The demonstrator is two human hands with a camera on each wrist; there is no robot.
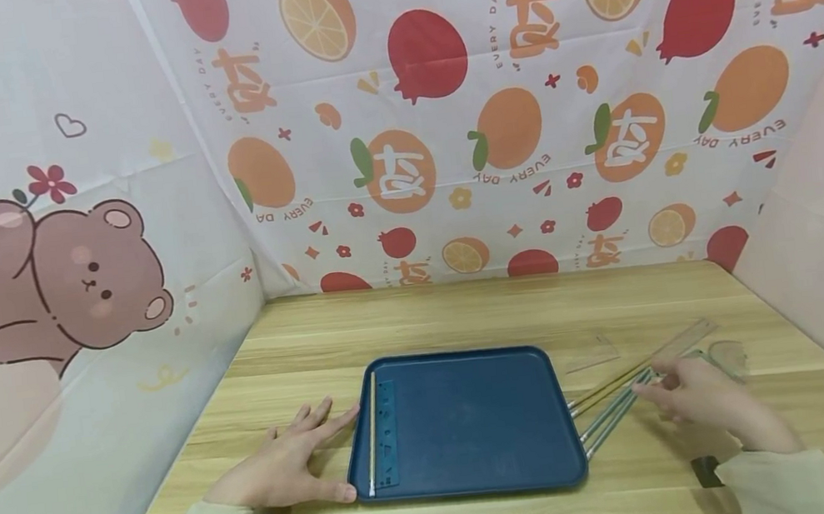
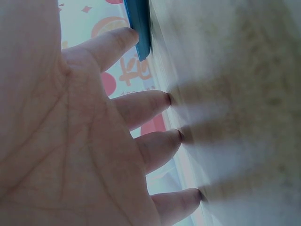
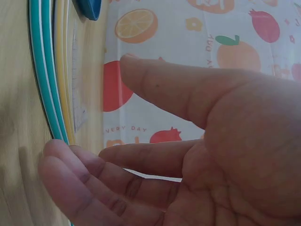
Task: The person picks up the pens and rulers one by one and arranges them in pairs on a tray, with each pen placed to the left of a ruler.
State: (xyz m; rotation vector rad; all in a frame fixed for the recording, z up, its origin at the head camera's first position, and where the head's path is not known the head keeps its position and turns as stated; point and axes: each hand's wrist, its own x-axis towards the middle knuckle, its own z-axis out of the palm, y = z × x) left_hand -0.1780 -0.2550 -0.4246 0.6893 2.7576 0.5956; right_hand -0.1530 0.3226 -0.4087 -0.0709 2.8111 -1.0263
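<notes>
My left hand [image 1: 290, 464] rests on the table with fingers spread, thumb and index finger at the left rim of a dark blue tray [image 1: 474, 418]. Inside the tray's left side, a wooden pencil [image 1: 373, 437] lies alongside a blue stencil ruler [image 1: 387, 437]. On the right, my right hand [image 1: 706, 400] hovers over the far end of two green pencils [image 3: 47, 70], fingertips close beside them and thumb held apart. Two yellow pencils [image 1: 610, 386] lie beyond the green ones. All these pencils have their near ends at the tray's right rim.
A clear ruler [image 1: 688, 337] stretches behind the yellow pencils. Behind the tray's right side lies a clear set square [image 1: 594, 355]. Right of my right hand is a clear rounded piece [image 1: 730, 357], like a protractor. Patterned cloth walls [image 1: 499, 223] enclose the table's back and sides.
</notes>
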